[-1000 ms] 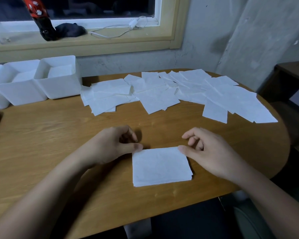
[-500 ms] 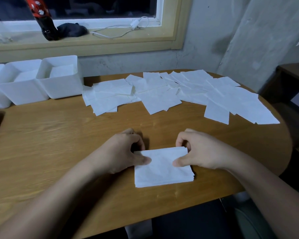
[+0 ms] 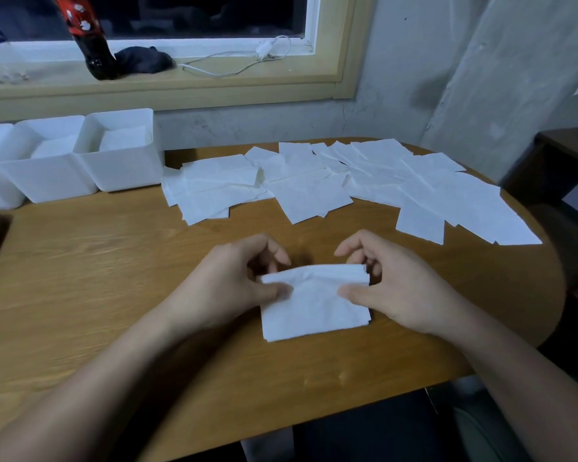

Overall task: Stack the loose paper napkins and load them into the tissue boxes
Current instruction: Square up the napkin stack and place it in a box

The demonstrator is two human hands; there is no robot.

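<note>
Wood-grain laminate covers the rounded table (image 3: 80, 278), and near its front edge a small stack of napkins (image 3: 314, 308) is pinched from both sides: the left hand (image 3: 234, 288) and the right hand (image 3: 391, 288) each have a thumb on top and curled fingers behind, lifting its far edge into a soft crease. Behind them thin, wrinkled loose napkins (image 3: 347, 185) overlap beside square white plastic tissue boxes (image 3: 80, 161).

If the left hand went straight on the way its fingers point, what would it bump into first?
The left hand would probably meet the right hand, facing it across the napkin stack both pinch.
</note>
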